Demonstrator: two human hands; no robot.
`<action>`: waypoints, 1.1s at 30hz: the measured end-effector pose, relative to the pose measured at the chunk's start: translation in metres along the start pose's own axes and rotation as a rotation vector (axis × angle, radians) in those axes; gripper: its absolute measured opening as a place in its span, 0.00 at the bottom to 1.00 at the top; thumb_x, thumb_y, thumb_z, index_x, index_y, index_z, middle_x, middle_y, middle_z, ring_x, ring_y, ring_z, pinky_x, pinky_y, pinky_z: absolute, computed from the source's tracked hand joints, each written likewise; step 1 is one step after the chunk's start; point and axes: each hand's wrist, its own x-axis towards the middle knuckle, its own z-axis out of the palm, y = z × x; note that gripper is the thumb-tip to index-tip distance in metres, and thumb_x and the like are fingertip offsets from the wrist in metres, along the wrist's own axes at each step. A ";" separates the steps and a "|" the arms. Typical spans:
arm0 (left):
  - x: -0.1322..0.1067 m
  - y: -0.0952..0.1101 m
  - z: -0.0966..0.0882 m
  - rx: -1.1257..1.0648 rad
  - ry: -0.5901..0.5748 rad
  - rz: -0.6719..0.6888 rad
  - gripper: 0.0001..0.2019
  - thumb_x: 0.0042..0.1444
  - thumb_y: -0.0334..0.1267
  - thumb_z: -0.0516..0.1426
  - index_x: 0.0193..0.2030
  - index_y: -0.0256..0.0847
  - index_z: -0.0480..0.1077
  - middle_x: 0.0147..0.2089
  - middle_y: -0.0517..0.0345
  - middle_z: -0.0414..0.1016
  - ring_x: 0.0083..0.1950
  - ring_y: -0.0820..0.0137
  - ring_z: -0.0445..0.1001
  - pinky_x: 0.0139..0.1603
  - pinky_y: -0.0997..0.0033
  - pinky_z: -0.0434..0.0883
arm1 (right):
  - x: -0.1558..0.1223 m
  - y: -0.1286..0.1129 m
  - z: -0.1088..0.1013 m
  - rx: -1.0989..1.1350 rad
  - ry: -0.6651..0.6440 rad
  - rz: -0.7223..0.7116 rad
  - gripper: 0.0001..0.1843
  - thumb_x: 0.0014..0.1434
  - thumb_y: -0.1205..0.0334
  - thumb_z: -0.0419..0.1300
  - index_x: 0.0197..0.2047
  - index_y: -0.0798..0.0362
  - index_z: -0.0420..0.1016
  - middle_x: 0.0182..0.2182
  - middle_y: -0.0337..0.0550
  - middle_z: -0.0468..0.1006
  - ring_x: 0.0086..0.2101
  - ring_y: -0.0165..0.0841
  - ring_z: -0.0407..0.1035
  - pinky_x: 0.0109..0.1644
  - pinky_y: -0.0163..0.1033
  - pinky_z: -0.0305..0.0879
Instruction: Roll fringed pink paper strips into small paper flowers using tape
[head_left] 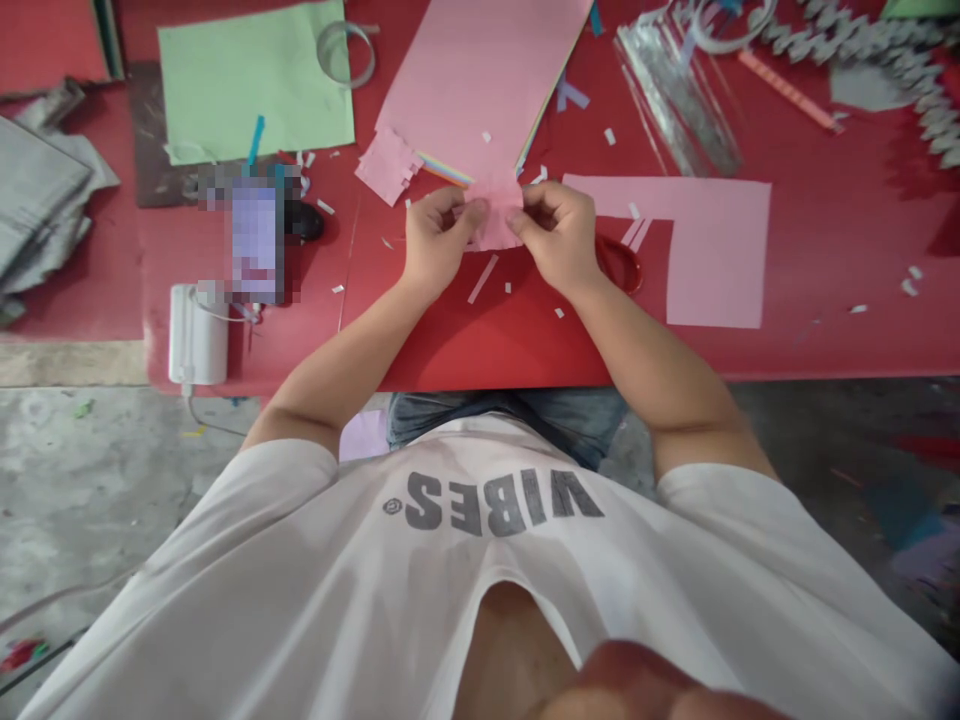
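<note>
Between my two hands is a small piece of pink paper (499, 212) with a fringed lower edge. My left hand (441, 240) pinches its left side, thumb on top. On the opposite side, my right hand (559, 235) grips it in the same way. Just beyond lies a large stack of pink sheets (480, 85) with coloured edges showing beneath. A pile of small pink pieces with notched edges (388, 165) sits past my left hand. Partly behind my right wrist are red-handled scissors (626, 265), their blades hidden. An L-shaped pink sheet (716, 250) lies to the right.
On the left are a phone (255, 240), a white power bank (199, 335), a green sheet (255, 85) and a tape roll (346, 55). Clear plastic strips (679, 95) and a grey garland (847, 40) lie back right. Paper scraps dot the red table (825, 345).
</note>
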 end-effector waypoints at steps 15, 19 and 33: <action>-0.003 -0.008 0.001 -0.001 -0.016 0.021 0.11 0.58 0.46 0.68 0.34 0.42 0.79 0.29 0.61 0.73 0.32 0.74 0.75 0.39 0.70 0.77 | -0.001 -0.005 -0.002 -0.026 0.045 -0.060 0.28 0.63 0.30 0.57 0.36 0.47 0.79 0.33 0.41 0.79 0.36 0.39 0.74 0.47 0.51 0.76; -0.004 -0.005 0.002 -0.079 -0.092 -0.010 0.14 0.54 0.45 0.70 0.44 0.44 0.79 0.37 0.60 0.78 0.41 0.70 0.80 0.46 0.67 0.78 | -0.002 -0.006 -0.002 -0.059 0.031 -0.057 0.27 0.63 0.30 0.57 0.37 0.46 0.79 0.34 0.42 0.79 0.37 0.40 0.74 0.49 0.52 0.76; 0.028 -0.035 -0.023 -0.013 0.158 -0.117 0.28 0.49 0.71 0.64 0.39 0.47 0.76 0.24 0.70 0.68 0.28 0.80 0.54 0.35 0.71 0.66 | 0.005 -0.015 -0.030 -0.200 -0.221 -0.114 0.20 0.67 0.39 0.59 0.46 0.45 0.78 0.41 0.45 0.81 0.40 0.40 0.74 0.49 0.51 0.73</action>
